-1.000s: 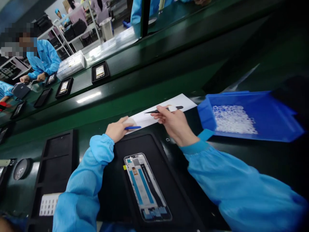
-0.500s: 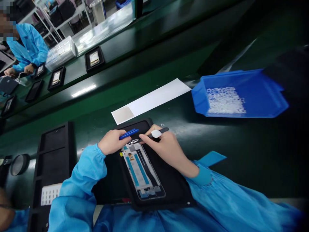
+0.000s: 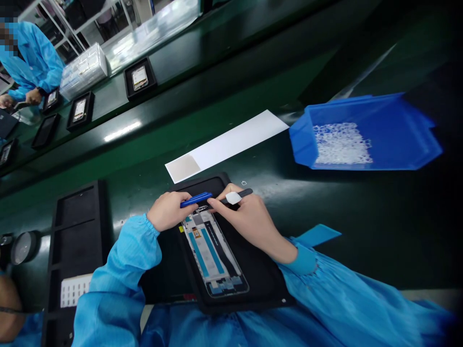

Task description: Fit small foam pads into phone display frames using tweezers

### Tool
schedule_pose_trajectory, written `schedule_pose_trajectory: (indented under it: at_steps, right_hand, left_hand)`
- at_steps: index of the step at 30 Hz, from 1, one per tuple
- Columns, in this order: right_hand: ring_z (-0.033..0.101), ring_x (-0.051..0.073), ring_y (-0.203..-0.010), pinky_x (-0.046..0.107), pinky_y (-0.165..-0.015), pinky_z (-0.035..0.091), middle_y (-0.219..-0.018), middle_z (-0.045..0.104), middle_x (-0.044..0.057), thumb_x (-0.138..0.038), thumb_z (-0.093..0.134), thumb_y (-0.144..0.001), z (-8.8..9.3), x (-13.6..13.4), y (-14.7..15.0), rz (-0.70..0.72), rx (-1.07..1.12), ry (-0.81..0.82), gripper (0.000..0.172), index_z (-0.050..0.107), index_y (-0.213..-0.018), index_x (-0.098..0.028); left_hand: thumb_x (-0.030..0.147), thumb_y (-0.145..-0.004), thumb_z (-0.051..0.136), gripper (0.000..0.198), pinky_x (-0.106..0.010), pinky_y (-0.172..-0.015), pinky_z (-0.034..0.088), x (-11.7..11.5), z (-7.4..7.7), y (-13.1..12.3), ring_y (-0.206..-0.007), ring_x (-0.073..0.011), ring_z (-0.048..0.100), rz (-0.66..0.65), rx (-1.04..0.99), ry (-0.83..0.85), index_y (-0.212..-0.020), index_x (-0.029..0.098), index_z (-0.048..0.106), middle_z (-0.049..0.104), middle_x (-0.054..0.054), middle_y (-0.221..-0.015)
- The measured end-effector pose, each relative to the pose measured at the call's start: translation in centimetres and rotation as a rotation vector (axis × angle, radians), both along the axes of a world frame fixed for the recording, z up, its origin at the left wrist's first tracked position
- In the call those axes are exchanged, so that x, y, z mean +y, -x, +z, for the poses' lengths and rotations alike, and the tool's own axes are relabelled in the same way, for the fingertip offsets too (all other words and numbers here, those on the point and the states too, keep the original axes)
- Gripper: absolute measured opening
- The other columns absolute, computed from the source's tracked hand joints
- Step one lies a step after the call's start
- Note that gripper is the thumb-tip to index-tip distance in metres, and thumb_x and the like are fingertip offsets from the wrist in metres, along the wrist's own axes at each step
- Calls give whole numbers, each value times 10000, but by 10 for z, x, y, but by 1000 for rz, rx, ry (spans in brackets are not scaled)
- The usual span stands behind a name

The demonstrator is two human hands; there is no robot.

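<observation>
A phone frame [image 3: 214,253] with blue strips lies open side up in a black tray [image 3: 253,274] before me. My left hand [image 3: 168,210] is closed round a blue stick tool [image 3: 196,199] whose tip reaches over the frame's top edge. My right hand [image 3: 246,219] pinches black tweezers [image 3: 237,196] with a white patch, their tips at the same top edge. Both hands meet at the far end of the frame.
A white paper strip [image 3: 231,143] lies beyond the tray. A blue bin [image 3: 390,140] with small clear parts stands right. A black compartment tray [image 3: 77,241] sits left. On the far belt are several trays with phones [image 3: 139,78], a clear box [image 3: 84,70], and a person in blue [image 3: 34,62].
Both hands came back from the white paper strip to the top of the phone frame, still holding their tools. Over the last half second they barely moved.
</observation>
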State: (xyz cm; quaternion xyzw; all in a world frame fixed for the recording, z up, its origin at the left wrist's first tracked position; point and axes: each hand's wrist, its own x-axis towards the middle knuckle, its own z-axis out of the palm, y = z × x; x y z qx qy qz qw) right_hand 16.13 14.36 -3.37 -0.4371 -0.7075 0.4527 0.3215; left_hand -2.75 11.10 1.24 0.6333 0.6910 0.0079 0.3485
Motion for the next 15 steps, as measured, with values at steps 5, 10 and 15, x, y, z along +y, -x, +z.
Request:
schedule_pose_trajectory:
  at_steps: [5,10,15]
  right_hand:
    - [635,214,-665,337,-622,443,-695,642,27,-407,610,-866,1,0,0,-3,20,25,303,573,-628,-224]
    - [629,215,-659,342,-626,439,-699,637,28,-415,614,-866,0,0,0,2,6,13,313,571,-624,-222]
    - [613,206,-643,336,-632,424,-674,624,22,-401,605,-862,1,0,-1,2,-5,-1,307,567,-616,-222]
  left_hand:
    - [366,-879,541,208,-251,-568,317,0,1,-1,-586,-139,511,-1,14,5,-806,218,667,600,28,-645]
    - [368,-881,539,213,-252,-566,320,-1,-1,-1,-590,-140,524,-6,19,-3,-820,221,681,618,24,-658]
    - [373,-863,559,195,-254,-576,320,-1,0,-2,-606,-146,535,-4,35,-8,-834,230,689,630,23,-672]
